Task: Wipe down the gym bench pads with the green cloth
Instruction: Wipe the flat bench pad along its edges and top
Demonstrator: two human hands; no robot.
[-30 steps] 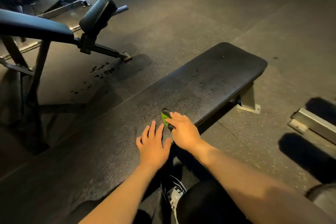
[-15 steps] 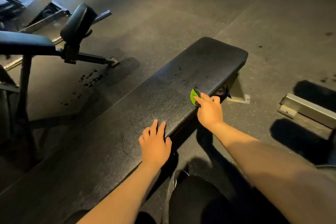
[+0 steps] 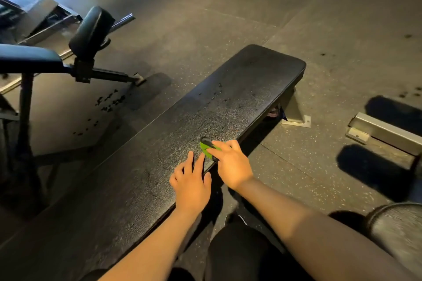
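- Wiping the flat bench pad (image 3: pixel 251 80) is the step in hand. The right hand (image 3: pixel 231 163) grasps the green cloth (image 3: pixel 208 147), with its fingers curled over it, and presses it onto the pad at the long edge nearest the person.
- Cloth: small, bunched and bright green, with a dark strip along its exposed end. Only the part ahead of the fingers shows.
- Just left of the grip, the left hand (image 3: pixel 191 181) lies flat on the pad with its fingers straight. It holds nothing and appears to brace the body.
- Pad surface around the grip: black, grained covering, with fine creases on the person's side of the grip.
- Beyond the grip, toward the far end, water droplets (image 3: pixel 217 96) stand on the pad. Judgement: that section is not yet wiped.
- Next move, as judged: carry the cloth forward from the grip through the droplets, with steady downward pressure across the full width. The cloth is small, so several overlapping passes are likely needed. The far end is well apart from the grip and calls for a longer reach.
- Far left of the grip stands a second bench with a roller pad (image 3: pixel 91 29) and a dark seat pad (image 3: pixel 27 57). Whether either has been wiped cannot be told.
- Dark spots (image 3: pixel 107 102) mark the floor between the two benches.
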